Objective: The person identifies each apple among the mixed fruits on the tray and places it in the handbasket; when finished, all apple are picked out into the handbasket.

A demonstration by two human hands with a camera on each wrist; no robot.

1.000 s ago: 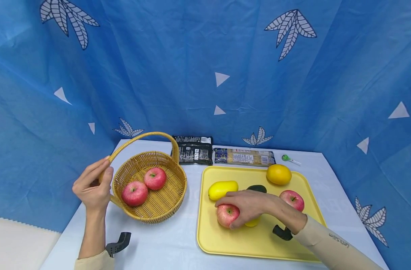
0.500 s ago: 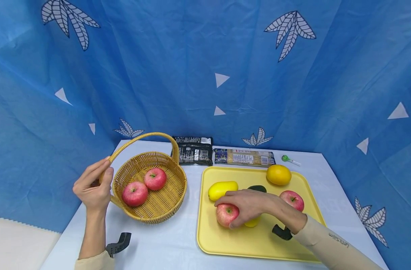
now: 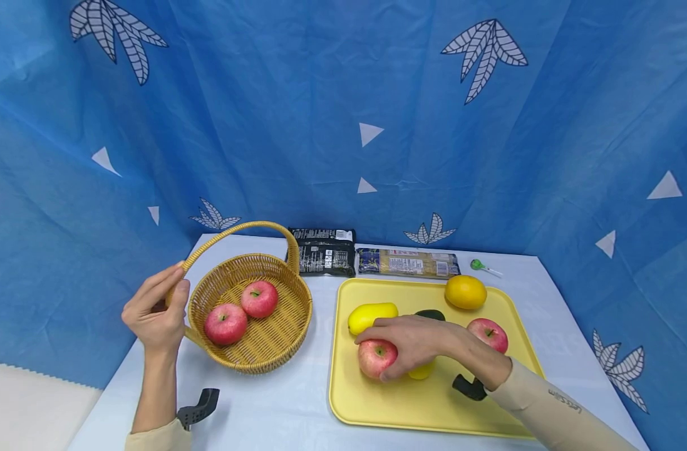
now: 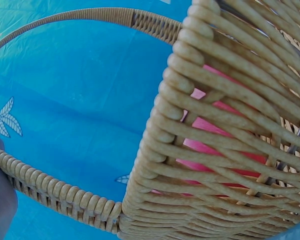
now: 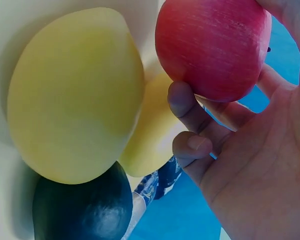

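Note:
My left hand [image 3: 160, 316] grips the handle [image 3: 236, 229] of a round wicker basket [image 3: 298, 338], its fingers curled round the cane. Two red apples [image 3: 226, 324] lie inside; one shows as pink through the weave [image 4: 215, 145] in the left wrist view. Over the yellow tray [image 3: 371, 410], my right hand [image 3: 413, 341] holds a third apple [image 3: 375, 359] between thumb and fingers. In the right wrist view the fingertips curl against that apple [image 5: 215, 47]. Close by are a large yellow fruit [image 5: 75, 95], another yellow one [image 5: 152, 130] and a dark green fruit [image 5: 85, 205].
Another apple [image 3: 488, 335] and an orange-yellow fruit [image 3: 465, 292] lie on the tray's right side. Behind are a black packet [image 3: 323, 254], a noodle packet [image 3: 408, 263] and a green lollipop [image 3: 478, 264]. A blue curtain [image 3: 320, 125] hangs behind the white table [image 3: 275, 407].
My right hand and the apple in it have shifted slightly left over the tray. The left hand and the basket stay where they were.

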